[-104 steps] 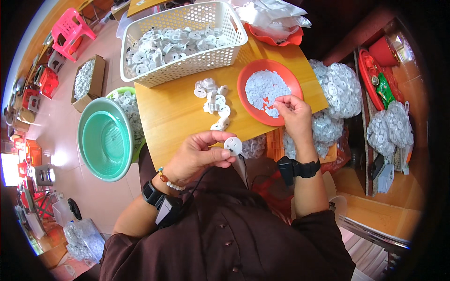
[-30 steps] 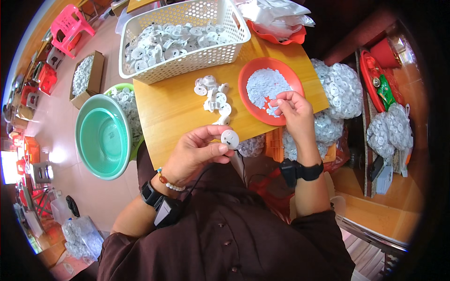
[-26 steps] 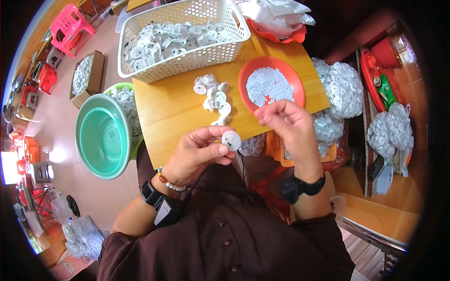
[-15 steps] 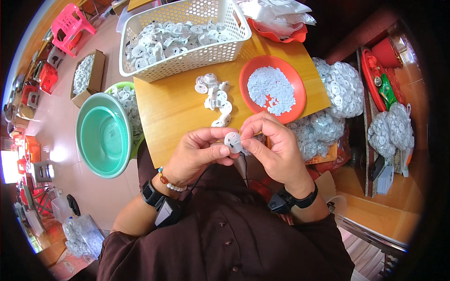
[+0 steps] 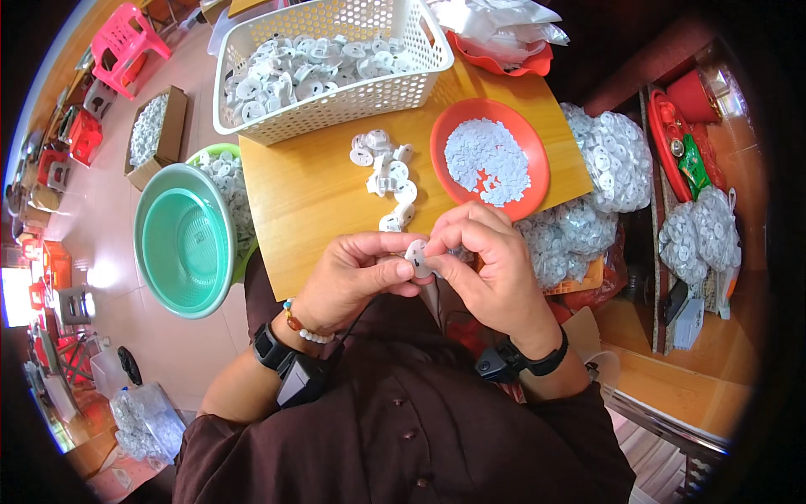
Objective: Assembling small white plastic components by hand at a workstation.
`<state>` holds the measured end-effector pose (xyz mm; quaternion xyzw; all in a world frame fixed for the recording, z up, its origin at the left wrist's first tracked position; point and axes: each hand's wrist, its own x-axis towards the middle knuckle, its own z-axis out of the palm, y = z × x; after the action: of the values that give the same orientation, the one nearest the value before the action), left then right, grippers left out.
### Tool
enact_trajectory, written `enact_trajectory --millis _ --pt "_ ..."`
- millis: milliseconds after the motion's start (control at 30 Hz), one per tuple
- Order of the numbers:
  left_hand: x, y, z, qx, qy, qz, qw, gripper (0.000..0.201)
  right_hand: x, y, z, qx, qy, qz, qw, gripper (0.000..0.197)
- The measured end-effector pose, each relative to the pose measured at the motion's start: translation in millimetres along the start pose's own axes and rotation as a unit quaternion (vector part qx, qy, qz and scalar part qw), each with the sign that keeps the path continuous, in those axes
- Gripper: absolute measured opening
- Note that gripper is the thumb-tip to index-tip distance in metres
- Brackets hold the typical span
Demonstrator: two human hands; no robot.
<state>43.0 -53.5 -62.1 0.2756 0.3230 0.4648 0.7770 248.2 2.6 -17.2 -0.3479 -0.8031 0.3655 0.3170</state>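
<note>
In the head view, pinching a round white disc (image 5: 417, 254) firmly between thumb and fingers of the left hand (image 5: 359, 265), just short of the near edge of a wooden table (image 5: 294, 206). Meeting the disc's right side with thumb and forefinger of the right hand (image 5: 487, 262), hands close together there; too small and covered to tell whether clamped on the disc itself or on something tiny. Facing a loose line of white pieces (image 5: 398, 171) on the tabletop, with a red plate (image 5: 538, 186) of small pale flakes (image 5: 480, 154) to their right. Farther back, bordered by a white perforated basket (image 5: 353, 103) filled with similar pieces.
</note>
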Motion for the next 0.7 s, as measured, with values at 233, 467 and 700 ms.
enact_trajectory --millis 233,467,700 --pt "1 3 0 -0.004 0.001 -0.001 1.0 0.041 2 -4 -6 0.005 -0.007 0.017 1.0 0.01" --pt "1 3 4 -0.008 0.007 0.0 1.0 0.032 3 -7 0 -0.134 0.003 -0.052 0.99 0.01" --pt "6 24 -1 0.113 0.062 0.036 0.991 0.034 10 12 -2 -0.073 0.036 -0.035 0.996 0.011"
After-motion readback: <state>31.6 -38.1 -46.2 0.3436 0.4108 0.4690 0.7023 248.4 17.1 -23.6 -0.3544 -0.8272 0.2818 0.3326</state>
